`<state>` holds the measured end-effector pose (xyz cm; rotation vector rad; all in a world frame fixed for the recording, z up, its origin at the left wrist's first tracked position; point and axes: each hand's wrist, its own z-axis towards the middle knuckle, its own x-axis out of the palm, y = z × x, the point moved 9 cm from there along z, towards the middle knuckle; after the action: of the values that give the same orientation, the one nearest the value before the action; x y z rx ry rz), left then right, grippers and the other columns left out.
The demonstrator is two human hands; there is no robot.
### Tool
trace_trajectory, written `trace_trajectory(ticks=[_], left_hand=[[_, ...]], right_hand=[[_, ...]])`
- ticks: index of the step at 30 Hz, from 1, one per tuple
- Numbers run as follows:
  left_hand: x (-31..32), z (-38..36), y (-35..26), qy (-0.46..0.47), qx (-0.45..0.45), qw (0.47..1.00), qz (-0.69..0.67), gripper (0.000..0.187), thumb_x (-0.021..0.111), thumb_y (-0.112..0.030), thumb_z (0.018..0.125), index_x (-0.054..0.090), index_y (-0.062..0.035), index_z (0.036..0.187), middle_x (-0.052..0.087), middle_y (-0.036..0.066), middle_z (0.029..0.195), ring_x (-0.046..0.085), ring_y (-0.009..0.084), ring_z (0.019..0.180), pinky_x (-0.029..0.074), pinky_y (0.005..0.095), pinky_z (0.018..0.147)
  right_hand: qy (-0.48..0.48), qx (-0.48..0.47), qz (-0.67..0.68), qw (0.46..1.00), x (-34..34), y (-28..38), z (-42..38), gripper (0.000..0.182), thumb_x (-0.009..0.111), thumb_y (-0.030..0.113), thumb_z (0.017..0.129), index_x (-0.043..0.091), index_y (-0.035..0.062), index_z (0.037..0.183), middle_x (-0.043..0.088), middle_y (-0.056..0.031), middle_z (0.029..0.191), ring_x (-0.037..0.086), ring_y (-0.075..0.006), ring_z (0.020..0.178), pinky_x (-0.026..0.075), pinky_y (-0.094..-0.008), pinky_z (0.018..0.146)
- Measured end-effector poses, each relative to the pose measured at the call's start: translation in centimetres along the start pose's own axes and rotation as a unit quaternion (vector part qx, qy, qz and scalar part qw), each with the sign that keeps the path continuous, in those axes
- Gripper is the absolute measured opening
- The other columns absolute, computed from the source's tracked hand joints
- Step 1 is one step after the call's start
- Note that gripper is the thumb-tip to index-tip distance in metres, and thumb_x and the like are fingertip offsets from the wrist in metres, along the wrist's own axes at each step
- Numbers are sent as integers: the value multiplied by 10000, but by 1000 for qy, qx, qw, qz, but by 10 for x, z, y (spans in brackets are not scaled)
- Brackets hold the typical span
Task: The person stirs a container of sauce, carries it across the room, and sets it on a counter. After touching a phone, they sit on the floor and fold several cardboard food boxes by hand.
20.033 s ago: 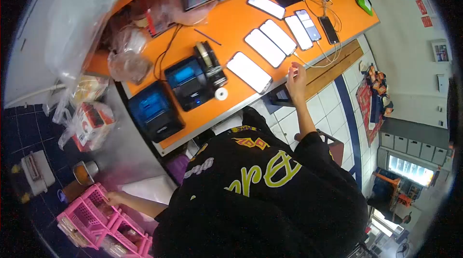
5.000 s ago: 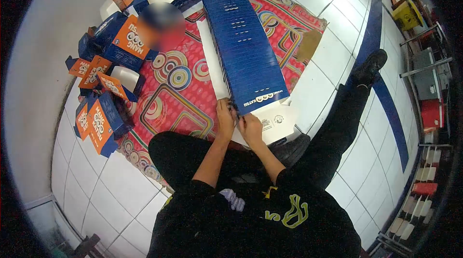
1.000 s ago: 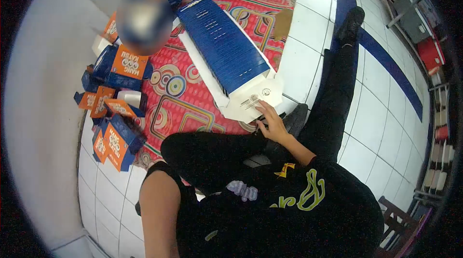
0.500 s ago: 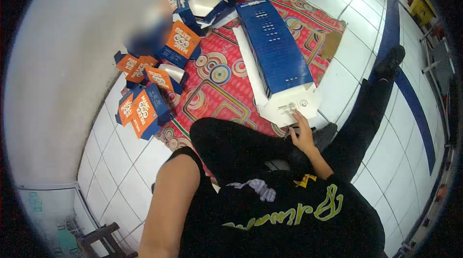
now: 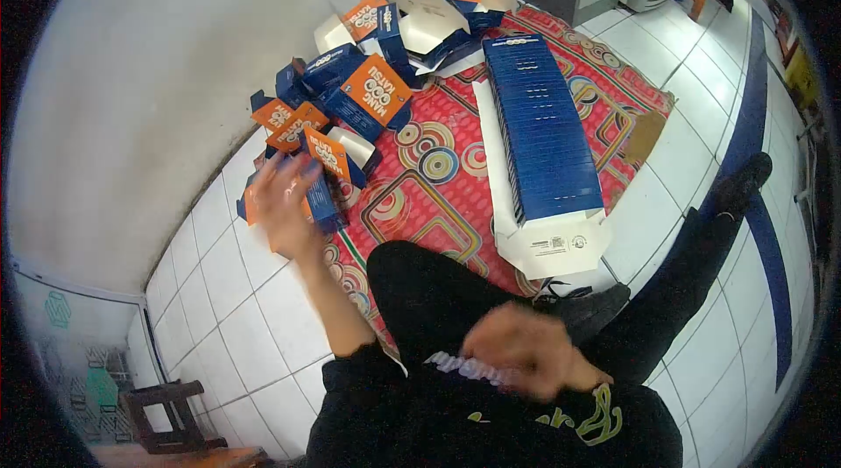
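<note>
**Hands off the flat stack, left reaching toward the folded boxes**

Reaching out to the left with the left hand [image 5: 282,205], fingers spread wide and blurred, holding nothing, hovering just over the nearest folded orange-and-blue boxes [image 5: 328,172] by the wall. Drawing the right hand [image 5: 523,347] back against the lap, motion-smeared, fingers loosely curled; whether anything is held there cannot be told. Half a second ago, resting that right hand on the white flap at the near end of the stack; now lifted clear of it, leaving the long blue stack of flat cartons [image 5: 541,128] untouched on the red patterned mat [image 5: 429,197], just beyond the bent knee. Judging by this, shifting attention from the flat stack to the assembled pile on the left. Farther off, more folded boxes [image 5: 412,21] lying heaped at the far edge of the mat, with white floor tiles [image 5: 236,310] all around.
</note>
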<state>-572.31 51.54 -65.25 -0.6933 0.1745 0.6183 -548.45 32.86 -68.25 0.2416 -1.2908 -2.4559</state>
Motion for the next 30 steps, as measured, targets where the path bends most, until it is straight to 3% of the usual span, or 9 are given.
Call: trace_trajectory(ticks=[1, 4, 14, 15, 19, 22, 24, 26, 30], left_hand=[[45, 2, 42, -11, -126, 973, -192, 363, 620, -67, 817, 527, -15, 1164, 581, 149, 1101, 562, 214, 1040, 461, 318, 859], [118, -29, 171, 18, -177, 984, 4, 505, 707, -182, 751, 505, -16, 1182, 503, 195, 1171, 501, 330, 1102, 399, 408, 933], [164, -48, 269, 72, -89, 954, 279, 538, 653, -214, 764, 491, -77, 1258, 291, 333, 1341, 274, 478, 1264, 265, 471, 1046], [156, -43, 251, 35, -6, 969, 246, 398, 587, -75, 761, 542, -45, 1155, 471, 305, 1176, 512, 416, 1055, 423, 432, 874], [126, -29, 225, 10, -126, 981, 147, 344, 456, 80, 724, 545, -7, 1044, 565, 219, 765, 559, 350, 616, 423, 411, 585], [85, -40, 164, -30, -71, 979, 190, 399, 433, 69, 759, 518, 3, 1144, 599, 230, 938, 598, 336, 802, 452, 386, 718], [57, -54, 86, -34, -79, 984, 156, 391, 442, 44, 790, 506, 25, 1175, 583, 228, 1068, 586, 315, 929, 436, 358, 820], [37, -88, 23, -49, -186, 976, 101, 335, 447, 13, 830, 509, 60, 1156, 567, 225, 1087, 569, 314, 980, 419, 362, 874], [61, -179, -103, 14, -40, 998, -45, 398, 561, -160, 852, 444, 72, 1153, 518, 226, 1082, 530, 313, 997, 445, 398, 831]], right_hand=[[84, -67, 137, 985, 23, 25, 10, 292, 578, 179, 848, 603, 12, 1086, 561, -193, 1146, 555, -334, 1047, 446, -427, 870], [148, -122, 352, 916, 57, 70, 15, 279, 496, 335, 923, 624, 89, 949, 565, -155, 1081, 545, -328, 907, 400, -513, 750], [181, -131, 275, 935, 38, 40, -3, 230, 498, 232, 907, 615, 62, 805, 581, -153, 994, 523, -347, 892, 385, -490, 762], [203, -126, 239, 941, 37, 38, -7, 229, 508, 246, 902, 622, 68, 814, 584, -154, 1004, 524, -339, 912, 384, -484, 775], [221, -84, 288, 928, 28, 38, -3, 207, 568, 295, 867, 667, 114, 888, 619, -122, 955, 571, -280, 873, 430, -410, 719], [224, 49, 287, 930, 5, -5, -12, 474, 539, 364, 891, 516, 14, 1209, 477, -209, 1253, 482, -325, 1140, 406, -444, 908], [-26, 252, 268, 929, -21, -67, -23, 603, 524, 433, 886, 411, 26, 1316, 432, -191, 1313, 444, -288, 1190, 382, -419, 940], [-110, 276, 127, 946, -50, -122, -45, 730, 601, 306, 862, 199, 66, 1422, 298, -147, 1415, 415, -246, 1211, 386, -379, 940], [-301, 253, 88, 915, -89, -147, -69, 819, 630, 135, 846, 59, 96, 1432, 294, -191, 1379, 506, -229, 1082, 490, -296, 793]])
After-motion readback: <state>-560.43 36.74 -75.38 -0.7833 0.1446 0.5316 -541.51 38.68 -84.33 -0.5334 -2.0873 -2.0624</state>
